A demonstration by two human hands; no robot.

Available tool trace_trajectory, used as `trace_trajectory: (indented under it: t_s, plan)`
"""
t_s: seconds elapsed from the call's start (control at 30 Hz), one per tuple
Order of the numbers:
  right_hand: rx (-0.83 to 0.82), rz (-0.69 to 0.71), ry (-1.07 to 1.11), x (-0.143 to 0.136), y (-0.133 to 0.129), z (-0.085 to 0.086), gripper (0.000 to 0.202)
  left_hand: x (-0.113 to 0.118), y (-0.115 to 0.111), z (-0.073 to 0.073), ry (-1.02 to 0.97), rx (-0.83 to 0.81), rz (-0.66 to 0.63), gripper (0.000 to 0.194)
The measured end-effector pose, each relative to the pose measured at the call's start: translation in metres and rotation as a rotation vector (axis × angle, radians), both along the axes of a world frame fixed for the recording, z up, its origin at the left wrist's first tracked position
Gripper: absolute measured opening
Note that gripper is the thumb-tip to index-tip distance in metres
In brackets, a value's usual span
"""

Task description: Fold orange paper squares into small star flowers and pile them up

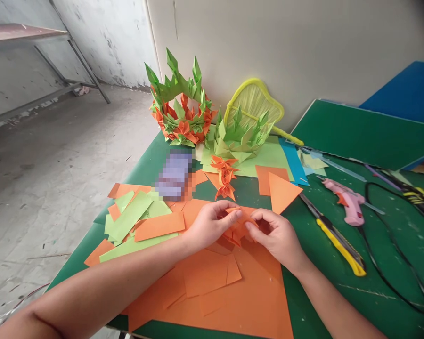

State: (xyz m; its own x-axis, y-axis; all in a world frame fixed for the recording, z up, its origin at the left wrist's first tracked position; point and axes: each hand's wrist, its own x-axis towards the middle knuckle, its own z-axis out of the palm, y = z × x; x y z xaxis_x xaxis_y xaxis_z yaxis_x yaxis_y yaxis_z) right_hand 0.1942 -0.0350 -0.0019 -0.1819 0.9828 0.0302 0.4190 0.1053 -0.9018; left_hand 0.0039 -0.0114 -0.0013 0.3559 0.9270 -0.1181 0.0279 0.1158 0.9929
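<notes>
Paper form (237,231), judged part-finished, sits pinched in left hand (215,220) and right hand (279,235), both nearly closed, between desk's (248,190) near and far edges; flowers (226,176) beyond appear complete, loose sheets (159,227) lie unfolded.

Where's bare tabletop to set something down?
Bare green table shows lower right, between the right forearm and the yellow-black cutter; a smaller patch lies between the orange flowers and orange square. The left is crowded with paper scraps, the back with paper crowns.
</notes>
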Motion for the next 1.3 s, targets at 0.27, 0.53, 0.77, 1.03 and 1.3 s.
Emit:
trace_trajectory:
  t_s: [0.27, 0.53, 0.77, 1.03, 1.3]
  plan:
    - [-0.123, -0.102, 0.118, 0.005, 0.005, 0.001, 0.031, -0.002, 0.001, -0.002, -0.03, -0.056, 0.068, 0.034]
    - [-0.114, -0.14, 0.12, 0.006, 0.005, -0.001, 0.03, -0.002, 0.002, -0.002, -0.072, -0.111, 0.067, 0.035]
    - [-0.105, -0.146, 0.112, 0.007, 0.006, 0.001, 0.03, -0.002, 0.003, 0.002, -0.047, -0.125, 0.114, 0.033]
    - [-0.148, -0.151, 0.213, 0.007, 0.01, 0.003, 0.029, 0.001, 0.001, 0.007, -0.195, -0.269, 0.107, 0.032]
    - [-0.068, -0.142, 0.128, 0.01, 0.007, 0.006, 0.022, -0.005, 0.001, 0.005, 0.018, -0.122, -0.015, 0.034]
